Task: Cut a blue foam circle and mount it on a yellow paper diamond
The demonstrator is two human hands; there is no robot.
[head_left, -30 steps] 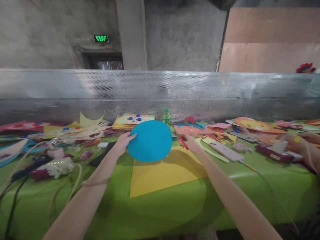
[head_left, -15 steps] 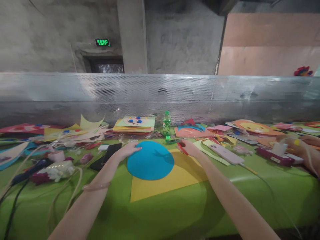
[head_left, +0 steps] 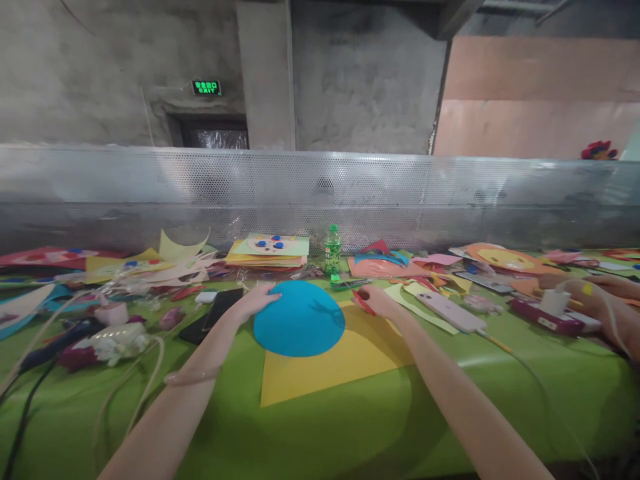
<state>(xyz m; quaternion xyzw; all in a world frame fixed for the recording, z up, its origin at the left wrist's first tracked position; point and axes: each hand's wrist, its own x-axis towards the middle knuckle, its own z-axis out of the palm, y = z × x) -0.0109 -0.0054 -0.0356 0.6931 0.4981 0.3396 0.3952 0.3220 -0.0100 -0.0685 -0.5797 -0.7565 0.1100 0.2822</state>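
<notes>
My left hand [head_left: 260, 298] grips the upper left edge of a blue paper circle [head_left: 300, 323], with the thumb on its face. The circle overlaps a yellow paper sheet [head_left: 310, 377] on the green tabletop. To the right of the circle, my right hand [head_left: 377, 300] is closed around a slim red pen-like object [head_left: 365, 303]; its exact kind is unclear. That hand is over the upper part of the yellow sheet, apart from the circle, and a hand-shaped shadow falls on the blue paper.
Behind stand a green bottle [head_left: 333, 252] and a paper stack [head_left: 270, 257]. A dark phone-like slab [head_left: 220, 313] lies left; a pink phone [head_left: 445, 308] with a cable lies right. Near a purple power strip [head_left: 545, 319] is another person's hand [head_left: 600, 300]. Cords cross the left side.
The view has shifted slightly. The blue circle's lower edge has risen a little. Both hands keep nearly the same places and the same hold.
</notes>
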